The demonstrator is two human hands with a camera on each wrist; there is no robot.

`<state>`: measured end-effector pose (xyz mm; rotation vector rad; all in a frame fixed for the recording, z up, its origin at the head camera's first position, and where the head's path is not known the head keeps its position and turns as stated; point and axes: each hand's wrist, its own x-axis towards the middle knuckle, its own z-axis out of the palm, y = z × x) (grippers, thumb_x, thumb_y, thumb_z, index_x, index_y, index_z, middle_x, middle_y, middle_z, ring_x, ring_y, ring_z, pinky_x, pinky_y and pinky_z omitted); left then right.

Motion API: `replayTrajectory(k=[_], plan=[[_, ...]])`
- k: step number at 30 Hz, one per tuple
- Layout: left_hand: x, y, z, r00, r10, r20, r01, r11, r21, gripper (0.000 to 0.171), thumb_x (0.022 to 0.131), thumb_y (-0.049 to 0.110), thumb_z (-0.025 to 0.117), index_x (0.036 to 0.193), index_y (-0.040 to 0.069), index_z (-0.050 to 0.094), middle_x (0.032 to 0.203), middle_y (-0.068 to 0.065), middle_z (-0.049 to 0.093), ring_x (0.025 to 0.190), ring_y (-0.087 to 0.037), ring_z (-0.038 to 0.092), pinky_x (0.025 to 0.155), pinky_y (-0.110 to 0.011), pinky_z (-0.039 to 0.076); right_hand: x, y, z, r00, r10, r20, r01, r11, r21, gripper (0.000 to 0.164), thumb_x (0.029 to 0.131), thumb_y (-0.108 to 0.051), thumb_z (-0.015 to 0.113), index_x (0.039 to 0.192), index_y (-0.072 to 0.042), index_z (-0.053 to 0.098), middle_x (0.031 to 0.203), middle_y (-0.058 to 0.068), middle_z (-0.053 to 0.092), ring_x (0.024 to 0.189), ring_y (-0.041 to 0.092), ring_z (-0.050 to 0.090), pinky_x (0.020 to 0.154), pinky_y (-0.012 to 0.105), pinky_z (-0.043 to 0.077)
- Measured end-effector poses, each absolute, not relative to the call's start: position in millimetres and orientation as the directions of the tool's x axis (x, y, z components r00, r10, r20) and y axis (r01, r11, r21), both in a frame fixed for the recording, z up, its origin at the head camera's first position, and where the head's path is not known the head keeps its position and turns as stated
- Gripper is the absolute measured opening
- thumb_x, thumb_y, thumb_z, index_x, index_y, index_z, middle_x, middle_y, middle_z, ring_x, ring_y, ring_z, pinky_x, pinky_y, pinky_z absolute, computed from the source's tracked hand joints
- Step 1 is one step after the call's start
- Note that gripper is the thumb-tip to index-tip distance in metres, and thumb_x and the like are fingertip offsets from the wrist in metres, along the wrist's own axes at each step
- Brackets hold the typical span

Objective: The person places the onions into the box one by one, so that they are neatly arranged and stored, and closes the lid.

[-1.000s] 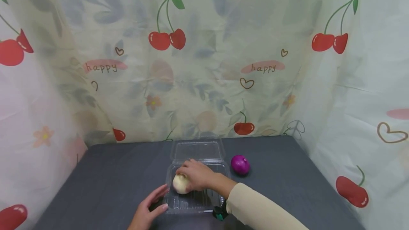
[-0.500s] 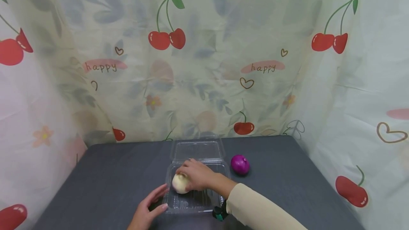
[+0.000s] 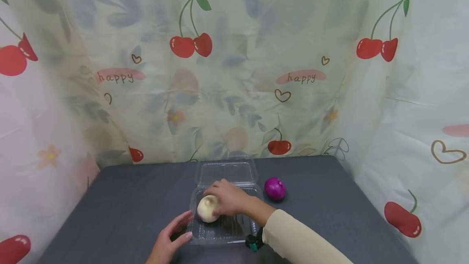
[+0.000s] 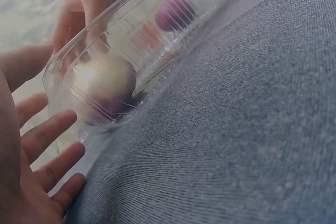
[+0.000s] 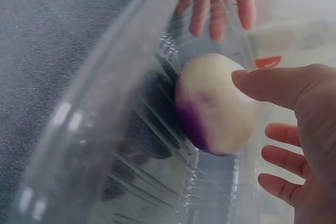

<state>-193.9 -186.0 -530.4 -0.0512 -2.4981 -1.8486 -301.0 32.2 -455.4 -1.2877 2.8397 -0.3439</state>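
Observation:
A white turnip (image 3: 207,209) with a purple patch sits in the left part of a clear plastic clamshell box (image 3: 216,239). My right hand (image 3: 230,199) is over the box, just right of the turnip. In the right wrist view its thumb (image 5: 268,86) lies at the turnip's side, apparently touching it, while the other fingers are spread away. My left hand (image 3: 169,237) is beside the box's left wall, fingers extended and thumb apart. Whether its fingertips (image 4: 68,120) touch the plastic I cannot tell.
The box's lid (image 3: 227,173) lies folded back behind it. A purple onion (image 3: 275,189) is on the dark table (image 3: 139,203), right of the box. Printed curtains (image 3: 234,72) enclose the table at the back and sides.
My right hand has loosened from the turnip and shifted slightly right and back, so more of the turnip's top shows. The left hand and box have barely moved.

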Motion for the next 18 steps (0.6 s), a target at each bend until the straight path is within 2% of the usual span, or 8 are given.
replayTrajectory(k=[7, 12, 18], plan=[[-196.7, -186.7, -531.0, -0.994, 0.010, 0.112, 0.111, 0.238, 0.965, 0.045, 0.089, 0.014, 0.070, 0.131, 0.008, 0.058, 0.121, -0.009, 0.066, 0.112, -0.023, 0.059, 0.086, -0.033, 0.048, -302.4, 46.3, -442.4, -0.680, -0.721, 0.133, -0.727, 0.638, -0.254, 0.047, 0.085, -0.032, 0.075, 0.129, -0.021, 0.062, 0.125, -0.005, 0.059, 0.113, 0.016, 0.050, 0.099, 0.036, 0.040], [-198.6, -186.0, -534.1, -0.989, 0.005, 0.150, 0.149, 0.190, 0.971, 0.045, 0.089, 0.009, 0.069, 0.132, 0.005, 0.057, 0.121, -0.013, 0.065, 0.111, -0.020, 0.060, 0.085, -0.027, 0.049, -304.9, 56.6, -434.0, -0.662, -0.718, 0.214, -0.746, 0.608, -0.271, 0.041, 0.088, -0.028, 0.073, 0.126, -0.018, 0.064, 0.122, -0.003, 0.063, 0.107, 0.016, 0.052, 0.094, 0.036, 0.043], [-202.1, -182.1, -540.5, -0.975, -0.005, 0.222, 0.217, 0.180, 0.959, 0.043, 0.087, 0.002, 0.069, 0.129, 0.003, 0.059, 0.118, -0.015, 0.066, 0.105, -0.012, 0.061, 0.083, -0.027, 0.050, -304.5, 68.9, -426.1, -0.662, -0.677, 0.321, -0.748, 0.572, -0.337, 0.032, 0.090, -0.023, 0.071, 0.120, -0.013, 0.067, 0.117, 0.000, 0.066, 0.106, 0.017, 0.056, 0.093, 0.038, 0.045]])
